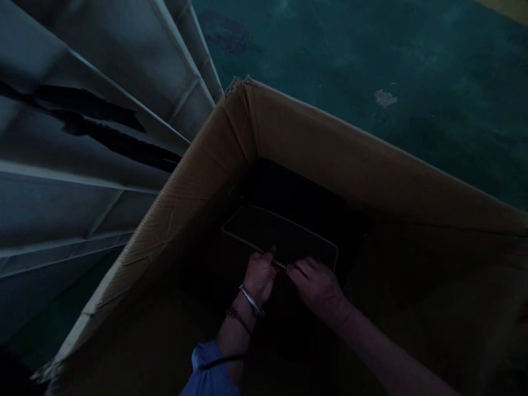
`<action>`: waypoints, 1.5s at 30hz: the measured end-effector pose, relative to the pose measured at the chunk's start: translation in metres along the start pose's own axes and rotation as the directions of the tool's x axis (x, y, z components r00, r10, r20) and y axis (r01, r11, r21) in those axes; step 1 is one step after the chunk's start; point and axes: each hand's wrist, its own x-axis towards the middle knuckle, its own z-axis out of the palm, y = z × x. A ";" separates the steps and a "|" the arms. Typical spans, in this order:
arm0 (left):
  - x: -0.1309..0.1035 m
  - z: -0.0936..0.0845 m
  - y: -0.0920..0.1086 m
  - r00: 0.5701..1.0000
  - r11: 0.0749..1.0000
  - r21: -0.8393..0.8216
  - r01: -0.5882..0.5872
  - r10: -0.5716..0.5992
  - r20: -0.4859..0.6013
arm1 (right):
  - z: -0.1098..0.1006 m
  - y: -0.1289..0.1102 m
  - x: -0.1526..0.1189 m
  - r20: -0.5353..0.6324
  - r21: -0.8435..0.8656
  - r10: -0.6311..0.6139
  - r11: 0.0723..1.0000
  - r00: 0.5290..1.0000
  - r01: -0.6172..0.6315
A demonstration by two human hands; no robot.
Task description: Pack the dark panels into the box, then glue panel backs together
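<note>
Deep inside a large cardboard box lies a dark flat panel (284, 231) with rounded corners and a light edge. My left hand (262, 272), with a silver bangle and a beaded bracelet at its wrist, is closed on the panel's near edge. Just to its right, my right hand (315, 283) grips the same edge with bent fingers. A short stretch of the light rim shows between the two hands. Shadow hides most of what is under the panel and the fingertips.
The cardboard box (305, 121) has tall walls around both arms. Pale ribbed sheeting (94, 137) with dark torn strips stands against its left side. Beyond the far wall is a green floor (330, 55) with worn patches.
</note>
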 end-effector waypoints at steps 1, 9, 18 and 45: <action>-0.006 -0.003 0.001 1.000 0.999 -0.042 0.017 -0.016 0.021 | -0.007 -0.004 -0.005 -0.028 0.035 0.057 0.998 0.998 -0.056; -0.054 -0.023 0.022 0.987 0.990 0.017 0.138 -0.139 0.077 | -0.053 0.013 -0.017 -0.029 0.075 0.450 0.891 0.892 -0.447; -0.092 -0.007 0.035 0.962 0.931 0.248 0.266 -0.272 -0.011 | -0.061 -0.031 -0.003 0.391 0.259 0.388 0.823 0.834 -0.505; -0.109 -0.033 0.058 0.685 -0.431 0.536 -0.726 -0.385 0.619 | -0.093 -0.063 -0.022 0.816 0.392 0.091 0.639 0.571 -0.662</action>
